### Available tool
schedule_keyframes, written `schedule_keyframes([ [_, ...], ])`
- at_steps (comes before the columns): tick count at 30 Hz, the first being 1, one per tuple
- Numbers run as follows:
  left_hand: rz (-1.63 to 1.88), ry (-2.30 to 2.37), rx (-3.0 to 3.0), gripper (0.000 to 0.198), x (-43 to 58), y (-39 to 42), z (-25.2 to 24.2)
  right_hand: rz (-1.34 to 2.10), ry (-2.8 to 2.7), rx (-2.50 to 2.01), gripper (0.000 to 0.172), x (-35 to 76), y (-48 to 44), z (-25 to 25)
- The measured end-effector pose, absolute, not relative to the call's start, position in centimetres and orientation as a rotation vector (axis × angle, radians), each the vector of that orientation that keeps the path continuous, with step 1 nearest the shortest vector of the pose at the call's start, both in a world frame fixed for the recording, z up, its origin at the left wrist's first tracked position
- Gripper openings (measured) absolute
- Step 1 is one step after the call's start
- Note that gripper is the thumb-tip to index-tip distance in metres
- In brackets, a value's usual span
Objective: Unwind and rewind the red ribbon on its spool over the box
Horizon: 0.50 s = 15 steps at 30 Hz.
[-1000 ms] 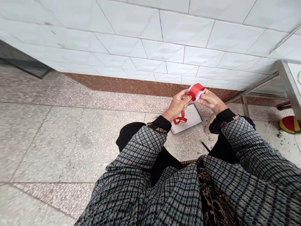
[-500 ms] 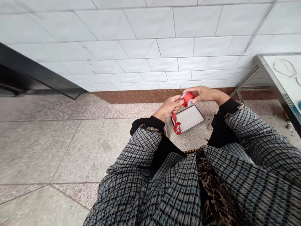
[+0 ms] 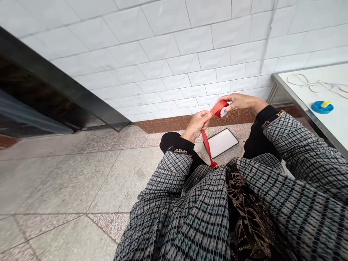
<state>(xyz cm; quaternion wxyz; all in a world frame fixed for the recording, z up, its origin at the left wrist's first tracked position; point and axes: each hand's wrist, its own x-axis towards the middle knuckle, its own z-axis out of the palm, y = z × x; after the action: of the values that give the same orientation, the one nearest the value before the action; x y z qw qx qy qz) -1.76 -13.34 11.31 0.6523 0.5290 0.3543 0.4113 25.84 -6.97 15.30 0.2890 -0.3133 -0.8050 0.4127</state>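
Observation:
My right hand (image 3: pixel 239 102) is closed round a spool of red ribbon (image 3: pixel 220 108), held up in front of me. My left hand (image 3: pixel 198 124) pinches the loose red ribbon strip (image 3: pixel 207 144) just below the spool. The strip hangs straight down from that pinch to my lap. Below both hands, on the floor between my knees, lies a flat white box with a dark rim (image 3: pixel 221 142).
A metal table (image 3: pixel 304 108) with a white top stands at the right, carrying a blue round dish (image 3: pixel 322 106) and a loose cord (image 3: pixel 312 82). A white tiled wall (image 3: pixel 176 65) rises ahead. A dark glass door frame (image 3: pixel 54 83) runs at the left.
More ribbon has come off the spool: the short curled end now hangs as a long straight strip. My hands have risen and drawn apart, and the view has swung up and right.

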Motion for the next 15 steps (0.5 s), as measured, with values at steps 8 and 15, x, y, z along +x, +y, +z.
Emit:
schedule_keyframes([
  [8, 0.887, 0.695, 1.173, 0.064, -1.1, -11.3, 10.0, 1.413, -1.898, -0.748, 0.054, 26.0, -3.7, 11.6],
  [15, 0.891, 0.695, 1.102, 0.066, -0.7, -8.1, 8.9, 1.59, -1.781, -0.659, 0.068, 25.4, -0.9, 10.3],
])
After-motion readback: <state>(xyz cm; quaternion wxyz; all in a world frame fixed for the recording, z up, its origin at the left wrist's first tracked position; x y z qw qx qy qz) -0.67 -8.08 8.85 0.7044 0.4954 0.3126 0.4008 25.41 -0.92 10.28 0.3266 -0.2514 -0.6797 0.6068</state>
